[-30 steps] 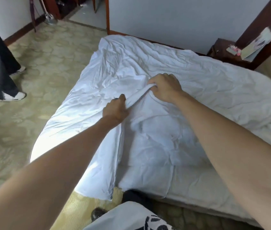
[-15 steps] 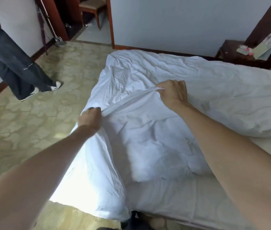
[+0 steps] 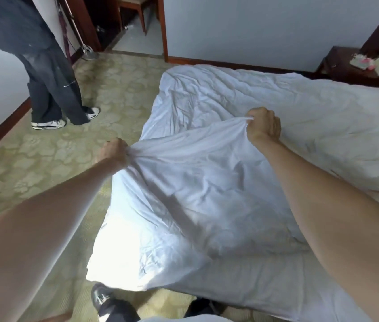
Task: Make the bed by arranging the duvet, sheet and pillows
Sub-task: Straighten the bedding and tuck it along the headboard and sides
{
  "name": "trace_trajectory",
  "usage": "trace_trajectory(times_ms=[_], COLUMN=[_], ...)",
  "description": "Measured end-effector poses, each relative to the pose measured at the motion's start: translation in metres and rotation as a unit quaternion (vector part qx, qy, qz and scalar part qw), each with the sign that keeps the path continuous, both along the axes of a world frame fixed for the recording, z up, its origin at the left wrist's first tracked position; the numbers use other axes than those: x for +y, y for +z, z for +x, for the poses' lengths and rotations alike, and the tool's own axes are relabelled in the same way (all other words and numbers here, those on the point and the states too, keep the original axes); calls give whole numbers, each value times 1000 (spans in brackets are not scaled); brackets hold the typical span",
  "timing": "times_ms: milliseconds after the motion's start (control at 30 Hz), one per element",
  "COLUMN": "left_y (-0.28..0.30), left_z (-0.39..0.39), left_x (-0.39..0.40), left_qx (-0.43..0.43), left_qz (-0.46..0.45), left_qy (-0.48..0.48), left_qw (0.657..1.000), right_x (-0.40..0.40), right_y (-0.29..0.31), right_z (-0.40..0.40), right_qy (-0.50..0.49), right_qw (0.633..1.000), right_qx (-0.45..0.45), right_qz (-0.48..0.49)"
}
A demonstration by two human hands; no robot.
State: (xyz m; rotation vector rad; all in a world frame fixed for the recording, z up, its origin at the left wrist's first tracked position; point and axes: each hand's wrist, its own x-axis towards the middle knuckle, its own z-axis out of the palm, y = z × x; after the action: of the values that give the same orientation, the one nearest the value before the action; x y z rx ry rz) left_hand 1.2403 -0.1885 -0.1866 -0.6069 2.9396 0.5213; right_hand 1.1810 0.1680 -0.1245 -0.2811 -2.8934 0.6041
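Observation:
A crumpled white duvet covers most of the bed, and a flap of it is folded back toward me. My left hand grips a bunched edge of that flap at the bed's left side, out over the floor. Farther in, my right hand grips the same edge in a fist, lifted above the duvet. The cloth is stretched taut between both hands. A cream sheet on the mattress shows at the near edge and at the right. No pillow is visible.
Another person in dark trousers and white shoes stands on the patterned carpet at the left. A dark bedside table with papers is at the back right. A doorway with a chair lies behind. My shoes are at the bed's foot.
My hands moved apart along the duvet's edge, the left one out past the bed's side, and the cloth between them is now taut. The other person stepped nearer.

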Motion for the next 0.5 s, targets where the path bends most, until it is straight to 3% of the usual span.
trace_trajectory(times_ms=[167, 300, 433, 500], left_y=[3, 8, 14, 19], left_z=[-32, -55, -69, -74], left_x=[-29, -40, -46, -45], left_qx=[-3, -3, -47, -67], left_qz=[113, 174, 225, 255], left_qy=[-25, -97, -170, -189], left_qw=[993, 980, 958, 946], right_x=[-49, -119, -206, -234], right_y=[-19, -35, -40, -47], right_z=[-2, 24, 75, 96], right_qy=[-51, 37, 157, 167], right_qw=[995, 989, 915, 902], right_qx=[-71, -117, -356, -377], right_qz=[-40, -80, -103, -125])
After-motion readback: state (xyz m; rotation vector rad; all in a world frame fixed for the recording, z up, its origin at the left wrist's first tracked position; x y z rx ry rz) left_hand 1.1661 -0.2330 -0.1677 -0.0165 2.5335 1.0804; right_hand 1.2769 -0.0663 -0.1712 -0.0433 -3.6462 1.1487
